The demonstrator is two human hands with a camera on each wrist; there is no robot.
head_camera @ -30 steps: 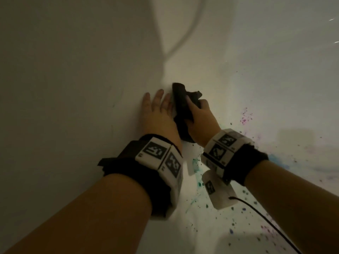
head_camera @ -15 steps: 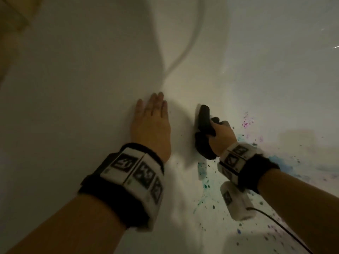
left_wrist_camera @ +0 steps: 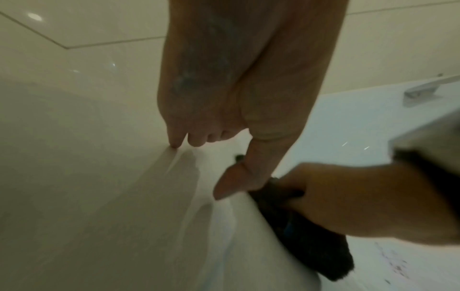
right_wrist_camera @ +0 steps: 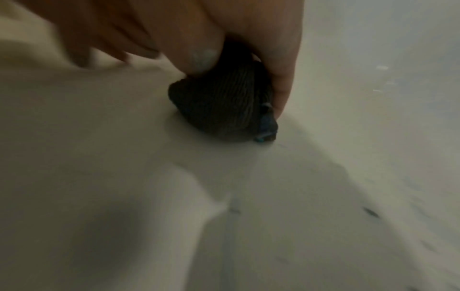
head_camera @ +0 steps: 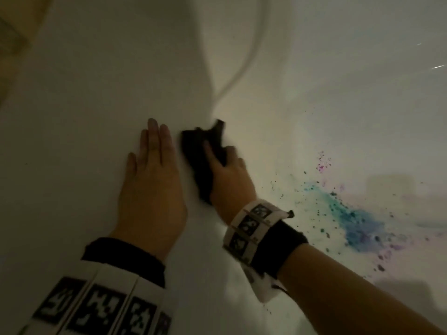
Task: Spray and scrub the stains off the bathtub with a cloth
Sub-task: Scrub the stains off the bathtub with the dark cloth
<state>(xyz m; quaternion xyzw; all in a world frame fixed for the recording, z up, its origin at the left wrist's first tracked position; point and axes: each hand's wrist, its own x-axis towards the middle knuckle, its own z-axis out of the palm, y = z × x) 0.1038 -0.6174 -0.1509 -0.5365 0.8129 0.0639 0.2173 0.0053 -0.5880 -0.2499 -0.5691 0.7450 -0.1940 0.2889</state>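
Observation:
My right hand (head_camera: 225, 172) grips a bunched dark cloth (head_camera: 203, 151) and presses it against the white bathtub (head_camera: 302, 122) near the curve where wall meets floor. The right wrist view shows the ribbed cloth (right_wrist_camera: 224, 106) pinched between thumb and fingers, with a bluish smear on one corner. My left hand (head_camera: 152, 165) lies flat with straight fingers on the tub's side wall, just left of the cloth. In the left wrist view its fingertips (left_wrist_camera: 196, 139) touch the wall and the cloth (left_wrist_camera: 306, 236) sits beside the thumb. Blue, teal and purple stains (head_camera: 355, 221) lie to the right.
A white hose (head_camera: 246, 61) curves down the tub at the top. Small dark specks (head_camera: 285, 187) dot the floor between the cloth and the big stain. A chrome fitting (left_wrist_camera: 423, 90) sits on the tub rim. Beige wall tiles (left_wrist_camera: 87, 29) rise behind.
The right hand has carried the cloth back up and left, close beside the left hand, after a stroke down toward the teal specks. The left hand stays flat on the wall.

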